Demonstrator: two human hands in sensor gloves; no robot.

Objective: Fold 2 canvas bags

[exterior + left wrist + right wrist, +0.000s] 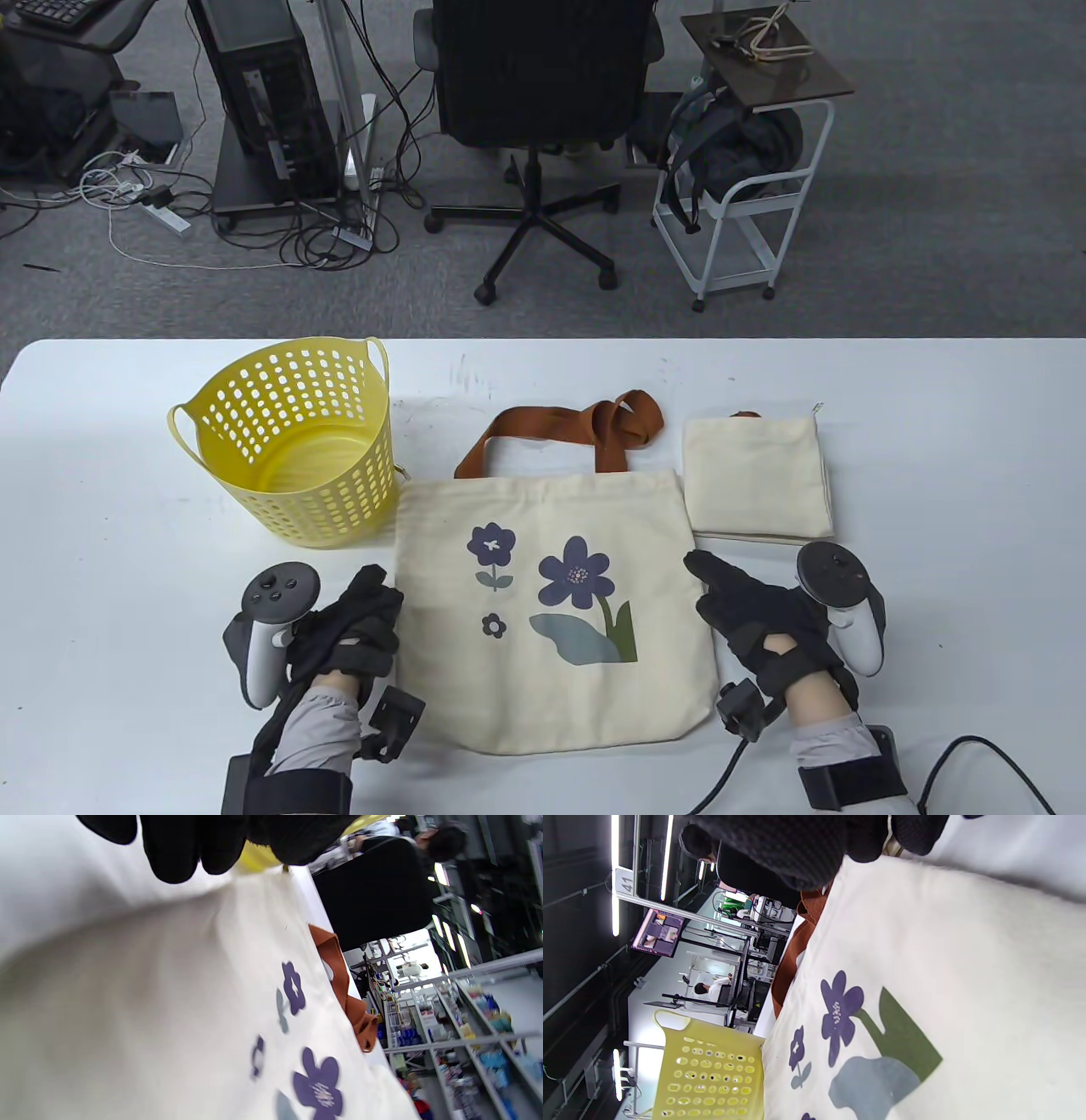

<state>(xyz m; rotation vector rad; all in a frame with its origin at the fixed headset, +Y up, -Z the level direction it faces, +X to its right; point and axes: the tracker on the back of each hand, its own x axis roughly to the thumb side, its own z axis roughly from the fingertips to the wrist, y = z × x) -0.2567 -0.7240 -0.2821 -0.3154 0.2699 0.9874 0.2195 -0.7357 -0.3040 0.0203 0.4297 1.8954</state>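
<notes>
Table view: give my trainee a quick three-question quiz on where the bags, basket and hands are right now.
1. True or false: the flower bag is already folded.
2. Which lies right of it: A) basket B) folded bag C) chair?
3. What colour are the flower bag's handles?

Key: 1 false, it lies flat between the left hand and right hand. 2 B. 3 brown.
</notes>
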